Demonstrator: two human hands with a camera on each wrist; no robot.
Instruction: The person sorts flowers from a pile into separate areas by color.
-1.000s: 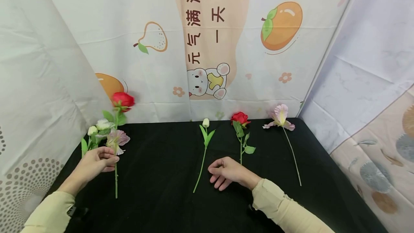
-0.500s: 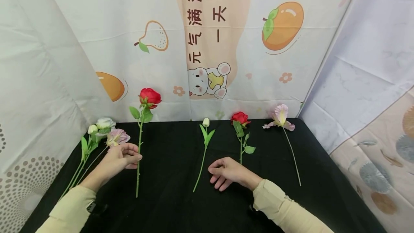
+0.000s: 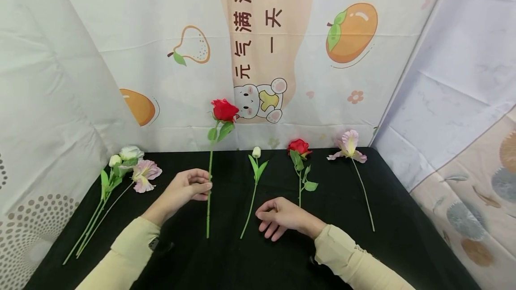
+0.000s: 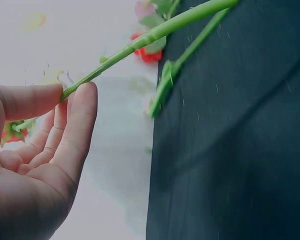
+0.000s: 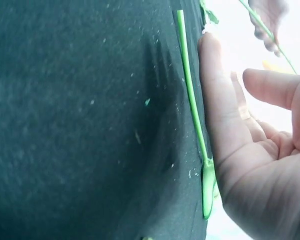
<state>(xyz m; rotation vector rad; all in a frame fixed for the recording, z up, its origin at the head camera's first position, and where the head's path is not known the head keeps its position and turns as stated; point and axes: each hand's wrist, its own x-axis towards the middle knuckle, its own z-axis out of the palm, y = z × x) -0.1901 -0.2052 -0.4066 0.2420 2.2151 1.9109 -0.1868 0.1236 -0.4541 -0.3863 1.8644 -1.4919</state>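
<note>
The red rose [image 3: 225,110] is in the person's left grip [image 3: 181,189], left of the white tulip [image 3: 255,182] and apart from it. Its long axis stands close to upright in the head view: bloom at the top, well above the fingers, against the printed backdrop [image 3: 193,97], and bare stem end below them. The rose appears raised off the black surface [image 3: 282,267]. Of the two hands, the right grip [image 3: 286,216] is nearer the tulip, just beside its lower stem, seemingly without touching it; the second red rose [image 3: 298,147] lies beyond that hand.

The left thumb and index fingertip pinch the held stem lightly, the other fingers loosely bent behind. The right grip holds nothing: thumb parted from a nearly straight index finger.
</note>
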